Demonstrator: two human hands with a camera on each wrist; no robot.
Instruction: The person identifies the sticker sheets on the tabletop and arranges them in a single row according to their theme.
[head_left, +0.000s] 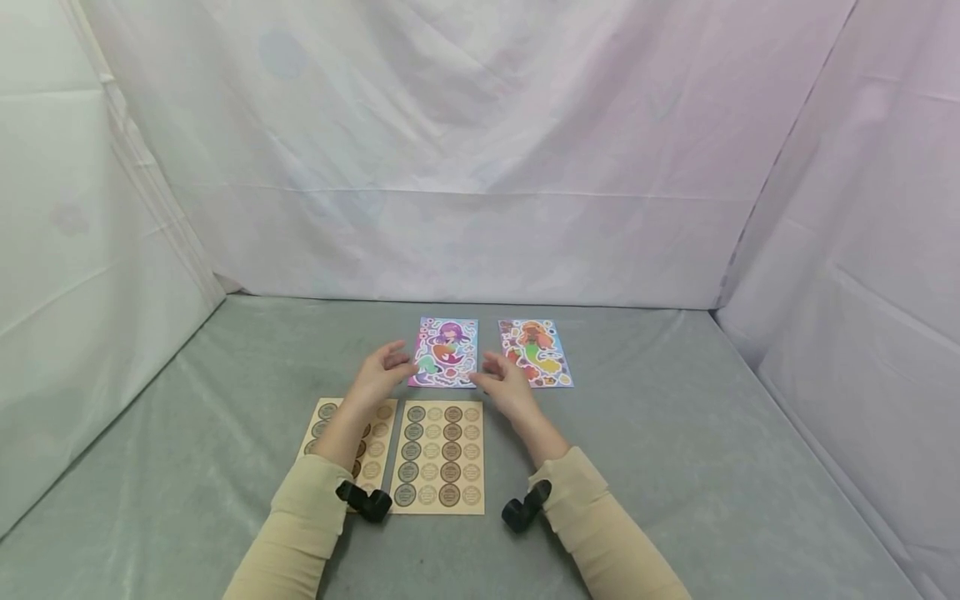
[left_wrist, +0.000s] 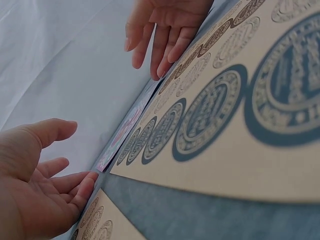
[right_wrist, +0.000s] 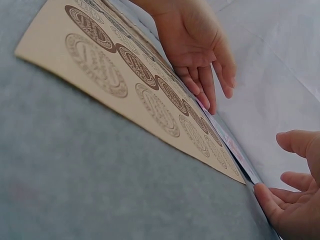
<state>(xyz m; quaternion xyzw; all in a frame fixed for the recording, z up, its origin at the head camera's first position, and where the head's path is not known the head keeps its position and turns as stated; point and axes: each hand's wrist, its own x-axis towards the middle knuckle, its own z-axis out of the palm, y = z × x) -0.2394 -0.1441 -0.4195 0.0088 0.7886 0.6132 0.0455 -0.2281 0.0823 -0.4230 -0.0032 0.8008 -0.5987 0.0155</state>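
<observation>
A sticker sheet with a purple-haired mermaid [head_left: 447, 353] lies flat between my two hands in the head view. My left hand [head_left: 377, 375] is at its lower left edge, fingers relaxed and holding nothing. On the other side, my right hand [head_left: 509, 390] is by its lower right corner with loosely bent fingers and nothing in them. That hand partly covers the left side of a second sheet with an orange-haired mermaid [head_left: 551, 364]. Nearer me lies a tan sheet of round seal stickers [head_left: 438, 457]. Another tan sticker sheet [head_left: 378, 450] is partly hidden under my left forearm.
A grey cloth covers the table [head_left: 712, 467]. White curtains [head_left: 480, 242] hang at the back and both sides. Black wrist cameras [head_left: 366, 502] are strapped over the beige sleeves [head_left: 300, 525], above the near part of the table.
</observation>
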